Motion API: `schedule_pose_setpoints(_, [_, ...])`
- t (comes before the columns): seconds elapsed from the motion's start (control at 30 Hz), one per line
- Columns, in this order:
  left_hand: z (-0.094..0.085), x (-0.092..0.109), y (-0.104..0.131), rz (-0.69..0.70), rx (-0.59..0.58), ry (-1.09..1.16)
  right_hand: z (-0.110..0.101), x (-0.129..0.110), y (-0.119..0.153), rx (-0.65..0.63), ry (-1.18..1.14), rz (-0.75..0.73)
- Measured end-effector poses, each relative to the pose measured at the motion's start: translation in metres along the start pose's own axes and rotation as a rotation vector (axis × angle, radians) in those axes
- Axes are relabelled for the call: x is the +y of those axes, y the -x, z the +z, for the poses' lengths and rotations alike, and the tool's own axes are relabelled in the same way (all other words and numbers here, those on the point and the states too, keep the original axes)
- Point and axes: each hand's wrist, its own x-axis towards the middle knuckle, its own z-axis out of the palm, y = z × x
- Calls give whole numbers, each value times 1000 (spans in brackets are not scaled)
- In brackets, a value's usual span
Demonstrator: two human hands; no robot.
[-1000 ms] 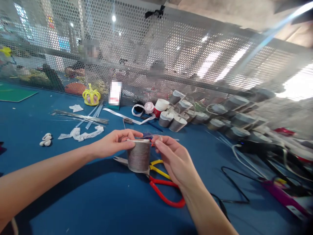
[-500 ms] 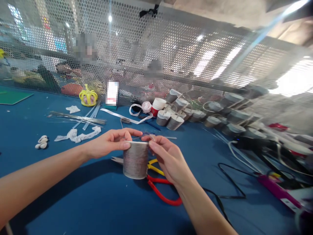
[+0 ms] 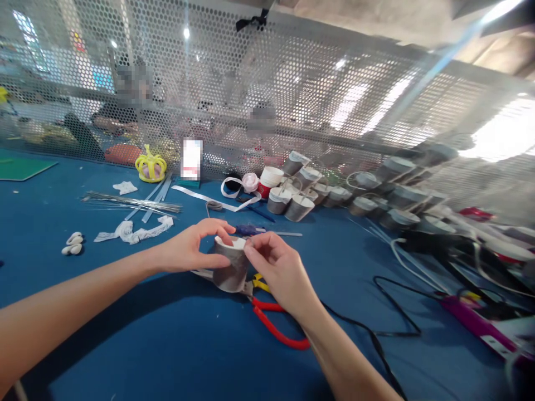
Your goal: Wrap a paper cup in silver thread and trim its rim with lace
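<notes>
A grey cup-shaped piece with a white inside point(image 3: 231, 274) is between my two hands, its open top tilted toward me. My left hand point(image 3: 196, 245) grips its left side, thumb on the outer wall and fingers at the rim. At the right edge of the rim, my right hand point(image 3: 279, 264) pinches with thumb and index finger; whether a thin strand is also between them is too small to tell. Under and behind the cup lie scissors with red handles point(image 3: 278, 328) and a tool with yellow handles point(image 3: 261, 283), partly hidden.
Many grey cups point(image 3: 300, 208) are piled at the back right. Thin wires point(image 3: 134, 201), white cloth scraps point(image 3: 132, 231) and a yellow crown-like piece point(image 3: 151, 165) lie left. A purple power strip point(image 3: 476, 326) with black cables is right. A perforated metal screen point(image 3: 292, 83) stands behind.
The cup has tilted toward me, so its white inside shows, and has risen slightly. My left thumb has moved from the rim down onto the outer wall. My right hand has shifted slightly left.
</notes>
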Motion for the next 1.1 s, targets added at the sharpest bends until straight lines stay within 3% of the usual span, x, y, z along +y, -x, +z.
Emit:
schedule_pose_setpoints(0.2, [14,2,1,73,86,-65,11,-3,5,2,83,-33])
schedule_pose_setpoints(0.5, [10,-3,0,-42,54,32,8,4,2,-24,-57,-21])
schedule_pose_setpoints(1.1, [10,6,-2,-38,28,22,13,2,3,-20,-9,-19])
